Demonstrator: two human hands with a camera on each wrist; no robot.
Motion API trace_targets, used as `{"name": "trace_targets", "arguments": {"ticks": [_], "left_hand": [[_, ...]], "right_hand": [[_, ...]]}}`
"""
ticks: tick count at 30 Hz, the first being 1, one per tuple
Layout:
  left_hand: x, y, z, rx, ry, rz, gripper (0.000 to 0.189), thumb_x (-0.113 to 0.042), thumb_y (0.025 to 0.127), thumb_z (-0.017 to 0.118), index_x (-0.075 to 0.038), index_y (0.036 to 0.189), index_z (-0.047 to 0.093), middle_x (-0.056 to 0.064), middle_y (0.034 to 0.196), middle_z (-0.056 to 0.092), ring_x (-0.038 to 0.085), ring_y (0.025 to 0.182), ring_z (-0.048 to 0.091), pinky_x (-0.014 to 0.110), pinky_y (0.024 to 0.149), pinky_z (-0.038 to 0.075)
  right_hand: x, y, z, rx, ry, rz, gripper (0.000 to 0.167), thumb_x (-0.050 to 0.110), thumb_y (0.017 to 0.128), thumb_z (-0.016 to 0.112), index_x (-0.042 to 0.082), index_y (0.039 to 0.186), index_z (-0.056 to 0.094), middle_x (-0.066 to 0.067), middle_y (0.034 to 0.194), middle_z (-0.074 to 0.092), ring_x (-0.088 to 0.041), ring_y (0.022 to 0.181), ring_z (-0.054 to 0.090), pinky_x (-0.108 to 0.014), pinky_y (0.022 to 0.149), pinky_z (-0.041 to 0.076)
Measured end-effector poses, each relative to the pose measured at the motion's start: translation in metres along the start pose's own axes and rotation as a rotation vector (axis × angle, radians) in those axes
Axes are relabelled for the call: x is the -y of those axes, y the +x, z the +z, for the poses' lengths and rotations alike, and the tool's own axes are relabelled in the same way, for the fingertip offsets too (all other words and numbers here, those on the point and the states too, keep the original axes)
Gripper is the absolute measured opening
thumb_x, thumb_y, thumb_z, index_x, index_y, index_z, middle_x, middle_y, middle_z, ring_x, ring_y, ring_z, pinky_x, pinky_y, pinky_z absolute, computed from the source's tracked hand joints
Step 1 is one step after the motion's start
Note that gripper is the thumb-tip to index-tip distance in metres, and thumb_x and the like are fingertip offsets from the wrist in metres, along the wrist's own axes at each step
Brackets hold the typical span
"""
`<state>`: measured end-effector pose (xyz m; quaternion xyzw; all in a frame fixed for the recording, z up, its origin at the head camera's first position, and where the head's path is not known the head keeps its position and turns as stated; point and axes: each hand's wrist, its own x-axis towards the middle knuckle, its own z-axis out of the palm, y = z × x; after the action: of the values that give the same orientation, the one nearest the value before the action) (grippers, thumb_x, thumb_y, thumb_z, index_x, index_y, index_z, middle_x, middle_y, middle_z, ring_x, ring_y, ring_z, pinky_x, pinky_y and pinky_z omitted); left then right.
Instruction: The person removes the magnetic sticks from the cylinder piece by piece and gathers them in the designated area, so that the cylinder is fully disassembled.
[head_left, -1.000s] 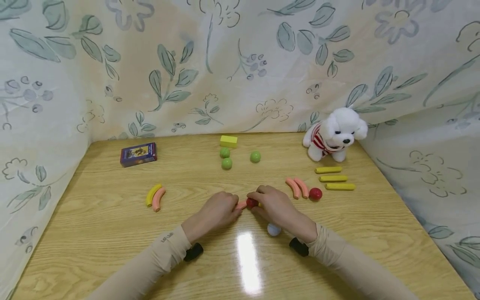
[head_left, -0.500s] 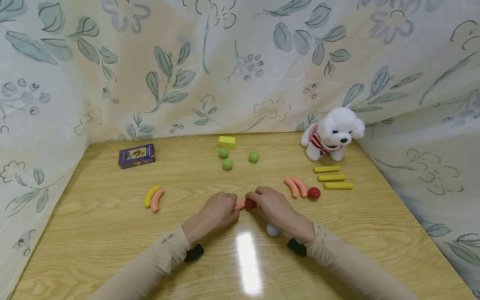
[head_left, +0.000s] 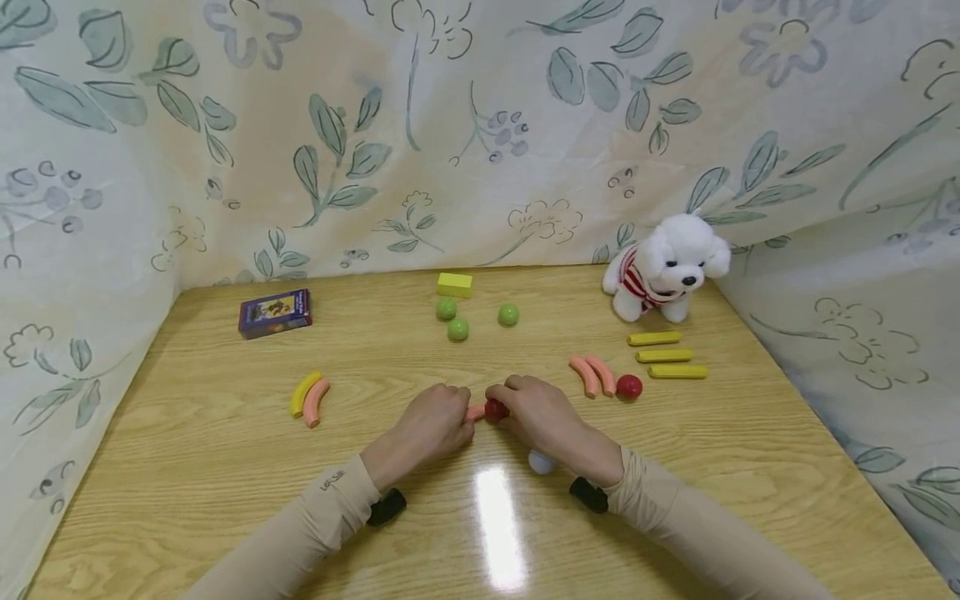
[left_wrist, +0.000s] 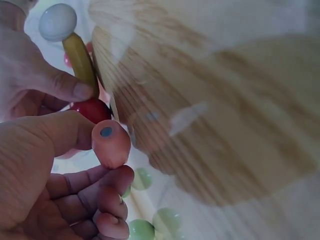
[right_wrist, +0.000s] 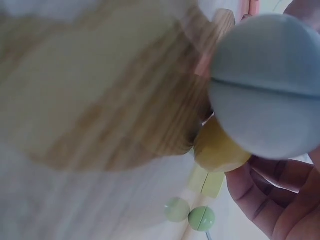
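Observation:
My left hand (head_left: 438, 421) pinches a pink curved magnetic stick (left_wrist: 111, 146) between thumb and fingers; a grey magnet dot shows in its end. The stick's other end meets a red ball (head_left: 495, 410). My right hand (head_left: 542, 414) grips that ball, its thumb lying by the near end of a yellow stick (left_wrist: 80, 60). On the yellow stick's far end sits a white ball (right_wrist: 265, 85), large in the right wrist view and partly hidden under the right wrist in the head view. Stick, ball, stick and ball form one chain low over the table.
A yellow and a pink curved stick (head_left: 317, 402) lie left. Right are two pink sticks (head_left: 583, 377), a red ball (head_left: 629, 387) and three yellow sticks (head_left: 664, 356). Behind are green balls (head_left: 508, 314), a yellow block (head_left: 455, 285), a card box (head_left: 275, 313) and a toy dog (head_left: 667, 267).
Both hands and the chain between them have shifted slightly left. The front green ball has rolled a little right. Both grips stay as they were.

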<state>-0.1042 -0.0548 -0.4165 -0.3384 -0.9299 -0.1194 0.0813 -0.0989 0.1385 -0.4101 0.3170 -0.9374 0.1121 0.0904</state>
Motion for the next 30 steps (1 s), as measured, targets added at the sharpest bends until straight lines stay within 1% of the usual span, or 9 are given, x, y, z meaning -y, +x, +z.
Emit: {"name": "trace_targets", "arguments": {"ticks": [3, 5, 10, 12, 16, 20, 22, 24, 30], "left_hand": [[0.002, -0.001, 0.0, -0.012, 0.022, -0.039, 0.019, -0.007, 0.077, 0.069, -0.007, 0.067, 0.053, 0.004, 0.06, 0.052, 0.021, 0.056, 0.054, 0.03, 0.049, 0.043], [0.004, -0.003, -0.002, -0.031, 0.046, -0.084, 0.02, -0.007, 0.078, 0.069, -0.005, 0.066, 0.053, 0.007, 0.06, 0.054, 0.023, 0.056, 0.055, 0.031, 0.049, 0.045], [0.014, -0.011, -0.015, -0.067, 0.071, -0.249, 0.029, -0.013, 0.086, 0.069, -0.004, 0.064, 0.052, 0.01, 0.056, 0.054, 0.024, 0.052, 0.054, 0.033, 0.045, 0.045], [0.023, -0.016, -0.023, -0.061, 0.067, -0.313, 0.032, -0.014, 0.089, 0.067, -0.005, 0.062, 0.051, 0.009, 0.055, 0.052, 0.023, 0.05, 0.052, 0.034, 0.043, 0.042], [0.047, -0.029, -0.038, -0.041, 0.086, -0.405, 0.035, -0.012, 0.091, 0.064, -0.005, 0.06, 0.049, 0.009, 0.053, 0.048, 0.021, 0.047, 0.047, 0.034, 0.042, 0.039], [0.068, -0.042, -0.049, -0.007, 0.09, -0.487, 0.035, -0.008, 0.089, 0.062, -0.007, 0.058, 0.046, 0.008, 0.053, 0.047, 0.021, 0.048, 0.047, 0.036, 0.043, 0.042], [0.076, -0.048, -0.05, -0.003, 0.097, -0.511, 0.037, -0.008, 0.09, 0.061, -0.008, 0.056, 0.045, 0.009, 0.052, 0.047, 0.022, 0.048, 0.047, 0.037, 0.041, 0.042], [0.08, -0.053, -0.051, -0.015, 0.127, -0.512, 0.04, -0.008, 0.091, 0.06, -0.008, 0.054, 0.044, 0.009, 0.051, 0.047, 0.024, 0.047, 0.049, 0.038, 0.04, 0.042], [0.084, -0.061, -0.048, -0.055, 0.272, -0.457, 0.049, -0.01, 0.092, 0.062, -0.009, 0.047, 0.044, 0.008, 0.044, 0.047, 0.022, 0.042, 0.046, 0.033, 0.038, 0.038]], "right_hand": [[0.0, -0.001, -0.001, 0.002, -0.007, 0.018, 0.031, 0.014, 0.074, 0.084, 0.016, 0.102, 0.07, 0.001, 0.083, 0.063, -0.011, 0.068, 0.057, -0.023, 0.056, 0.045], [-0.001, -0.001, -0.002, 0.011, -0.01, 0.036, 0.033, 0.014, 0.073, 0.085, 0.016, 0.102, 0.07, 0.001, 0.084, 0.063, -0.011, 0.069, 0.057, -0.024, 0.056, 0.045], [-0.005, -0.004, -0.003, 0.015, -0.007, 0.053, 0.035, 0.015, 0.072, 0.086, 0.018, 0.102, 0.069, 0.002, 0.086, 0.063, -0.012, 0.071, 0.059, -0.025, 0.057, 0.046], [-0.006, -0.005, -0.003, 0.01, -0.004, 0.047, 0.036, 0.016, 0.072, 0.086, 0.018, 0.103, 0.069, 0.002, 0.086, 0.063, -0.012, 0.072, 0.059, -0.025, 0.057, 0.047], [-0.007, -0.005, -0.003, 0.008, -0.002, 0.043, 0.035, 0.016, 0.073, 0.086, 0.017, 0.104, 0.069, 0.001, 0.086, 0.063, -0.012, 0.072, 0.059, -0.025, 0.057, 0.047], [-0.008, -0.006, -0.003, 0.005, -0.011, 0.031, 0.035, 0.016, 0.073, 0.086, 0.016, 0.104, 0.069, 0.001, 0.087, 0.063, -0.012, 0.071, 0.059, -0.024, 0.057, 0.047], [-0.008, -0.006, -0.003, 0.005, -0.012, 0.026, 0.035, 0.017, 0.073, 0.086, 0.016, 0.104, 0.069, 0.001, 0.086, 0.062, -0.012, 0.071, 0.059, -0.024, 0.056, 0.046], [-0.008, -0.006, -0.003, 0.003, -0.013, 0.025, 0.036, 0.016, 0.073, 0.086, 0.017, 0.104, 0.068, 0.001, 0.086, 0.062, -0.011, 0.07, 0.058, -0.023, 0.056, 0.046], [-0.008, -0.006, -0.002, 0.009, -0.006, 0.032, 0.036, 0.016, 0.073, 0.085, 0.017, 0.104, 0.068, 0.001, 0.085, 0.061, -0.011, 0.07, 0.057, -0.023, 0.057, 0.046]]}}
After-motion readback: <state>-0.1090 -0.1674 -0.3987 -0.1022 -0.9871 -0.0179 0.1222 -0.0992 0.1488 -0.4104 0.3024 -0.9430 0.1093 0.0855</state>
